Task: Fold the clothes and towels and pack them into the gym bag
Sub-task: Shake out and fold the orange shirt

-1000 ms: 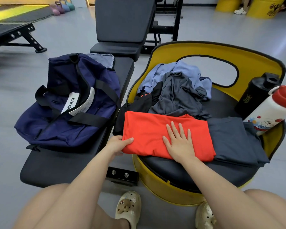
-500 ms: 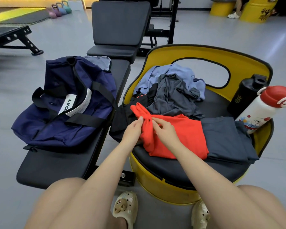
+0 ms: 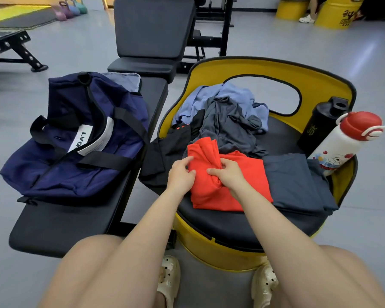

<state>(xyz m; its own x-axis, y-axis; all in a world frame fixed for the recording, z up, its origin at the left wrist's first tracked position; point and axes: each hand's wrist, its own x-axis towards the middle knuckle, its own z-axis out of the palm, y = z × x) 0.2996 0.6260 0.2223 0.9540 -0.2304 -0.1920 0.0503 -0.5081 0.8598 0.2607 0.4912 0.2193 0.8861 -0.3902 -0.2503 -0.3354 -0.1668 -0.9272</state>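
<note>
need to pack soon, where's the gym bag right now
In the head view the navy gym bag lies on the black bench at the left, beside the yellow seat holding the clothes.

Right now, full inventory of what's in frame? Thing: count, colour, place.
gym bag: 1, navy, on black bench, left
orange garment: 1, on yellow seat, front, part folded
folded dark garment: 1, slate, right of orange one
unfolded clothes pile: light blue, grey, black, behind
bottles: 2, black, white with red cap, seat's right edge
kettlebells: several, far left floor
left hand: pinches orange garment
right hand: grips orange garment
</note>
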